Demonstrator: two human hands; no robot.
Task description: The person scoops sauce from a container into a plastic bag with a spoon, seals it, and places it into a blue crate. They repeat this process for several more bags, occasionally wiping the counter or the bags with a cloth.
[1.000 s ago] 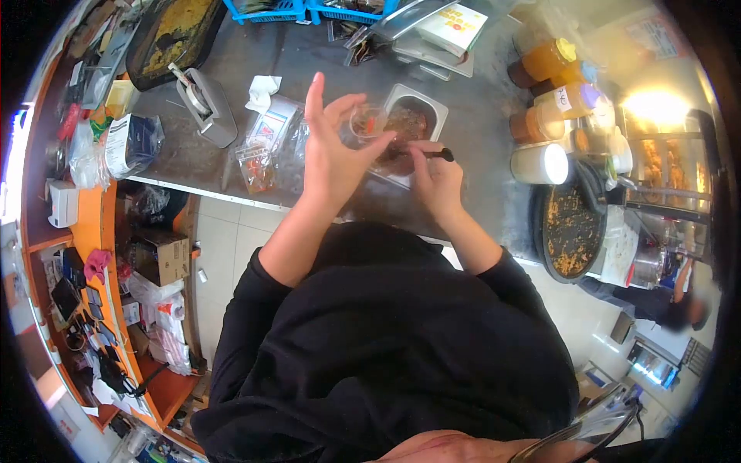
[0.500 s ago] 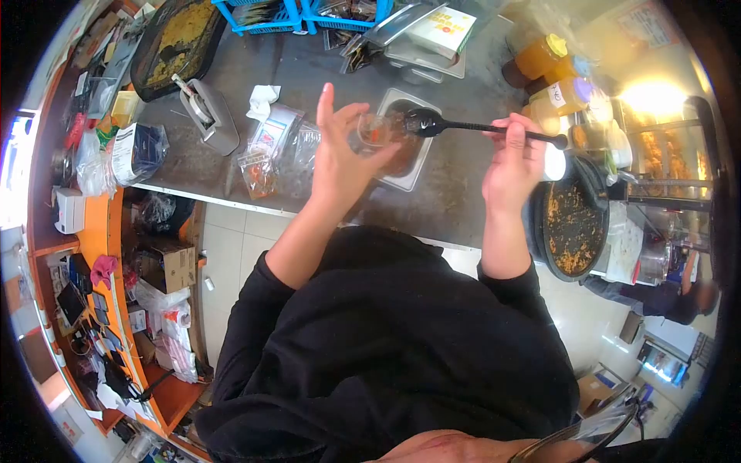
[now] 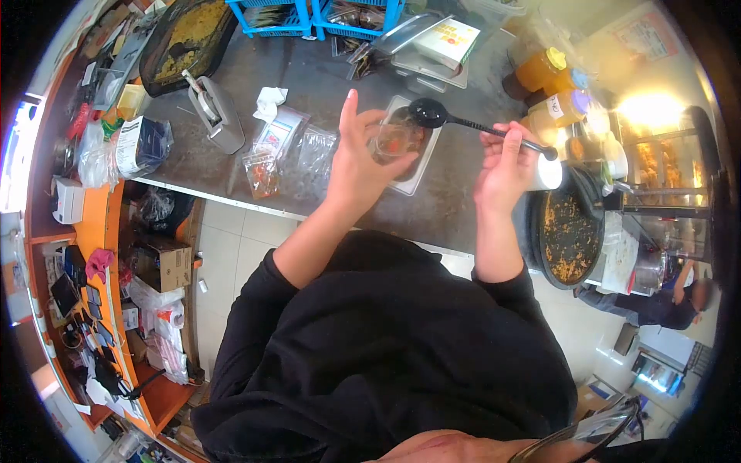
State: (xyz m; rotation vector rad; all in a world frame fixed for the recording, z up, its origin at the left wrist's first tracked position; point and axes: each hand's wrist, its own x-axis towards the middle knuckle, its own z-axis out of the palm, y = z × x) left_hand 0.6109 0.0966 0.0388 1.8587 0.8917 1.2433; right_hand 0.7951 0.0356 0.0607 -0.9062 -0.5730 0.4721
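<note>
A small clear plastic cup (image 3: pixel 392 142) with some reddish-orange food inside is held in my left hand (image 3: pixel 359 162), thumb and fingers round its sides. My right hand (image 3: pixel 505 166) grips the handle of a black spoon (image 3: pixel 429 113). The spoon's bowl is just above and to the right of the cup's rim; whether it touches cannot be made out. Below both lies a rectangular metal pan (image 3: pixel 421 166), its contents mostly hidden by the cup and my left hand. Left of the cup, clear plastic bags (image 3: pixel 312 154) and a small bag of orange food (image 3: pixel 261 174) lie on the table.
On the dark metal table (image 3: pixel 309 73) stand a tape dispenser (image 3: pixel 216 116), blue baskets (image 3: pixel 359 17) and a white box (image 3: pixel 448 40) on a lidded pan. Bottles with yellow contents (image 3: pixel 543 68) and a black tray of crumbs (image 3: pixel 571 231) are at right. A person (image 3: pixel 671 301) is in the background.
The spoon's bowl has risen slightly and moved right, with its back end now lower. My left hand and the cup have shifted a little right in view, which has itself moved slightly.
</note>
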